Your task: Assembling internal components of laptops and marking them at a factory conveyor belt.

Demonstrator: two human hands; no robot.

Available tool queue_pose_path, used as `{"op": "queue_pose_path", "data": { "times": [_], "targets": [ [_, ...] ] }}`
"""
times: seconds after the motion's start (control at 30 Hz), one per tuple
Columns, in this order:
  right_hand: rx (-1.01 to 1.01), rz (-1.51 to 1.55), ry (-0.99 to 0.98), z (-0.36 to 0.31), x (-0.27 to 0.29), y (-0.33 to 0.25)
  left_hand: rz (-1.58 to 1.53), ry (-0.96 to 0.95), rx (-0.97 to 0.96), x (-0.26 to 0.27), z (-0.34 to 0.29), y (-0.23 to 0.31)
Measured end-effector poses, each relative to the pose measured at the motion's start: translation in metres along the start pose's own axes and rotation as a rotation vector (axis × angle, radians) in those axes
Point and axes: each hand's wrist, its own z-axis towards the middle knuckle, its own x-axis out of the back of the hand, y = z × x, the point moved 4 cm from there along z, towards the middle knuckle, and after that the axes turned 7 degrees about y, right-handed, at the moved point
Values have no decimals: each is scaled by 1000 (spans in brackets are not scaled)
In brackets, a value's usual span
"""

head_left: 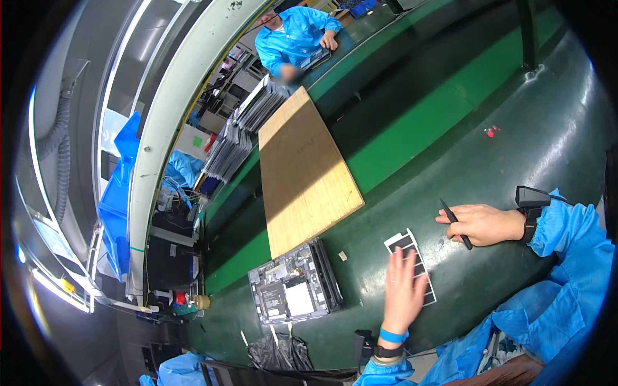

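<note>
My right hand (486,225) rests on the green work surface at the right, its fingers closed round a black pen-shaped stick (449,215). I cannot tell whether this is a pen or a pry tool. Slightly blurred, my left hand (402,289) hovers over or touches a white-edged sheet with black rectangular strips (426,283), fingers stretched out and apart. Part of that sheet is hidden beneath the hand. Left of it lies a stack of opened flat electronic devices (296,283), the top one showing its circuit board, a black battery and a white panel.
A wooden board (306,177) reaches from the device stack toward a pile of thin grey panels (232,145). Below the stack sits a black plastic bag (280,350). Red bits (492,132) lie farther back. Across the bench a co-worker in blue (299,38) handles a flat device.
</note>
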Motion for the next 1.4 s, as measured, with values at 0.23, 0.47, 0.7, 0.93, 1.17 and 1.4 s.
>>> {"op": "queue_pose_path", "data": {
  "times": [0.23,0.47,0.7,0.93,1.17,1.4],
  "targets": [
    [41,40,-31,10,-4,1,478,474,335,48,29,-72],
    [-34,39,-52,-13,10,-2,497,223,212,36,-37,-19],
    [-37,68,-22,-19,20,-2,444,97,583,37,-138,-50],
    [-28,-18,-37,-10,21,-4,254,545,710,70,-134,-70],
    [23,18,4,5,-5,-5,478,539,625,78,-106,-103],
    [-16,45,20,7,-2,-6,732,703,810,112,-178,-131]
  ]
}}
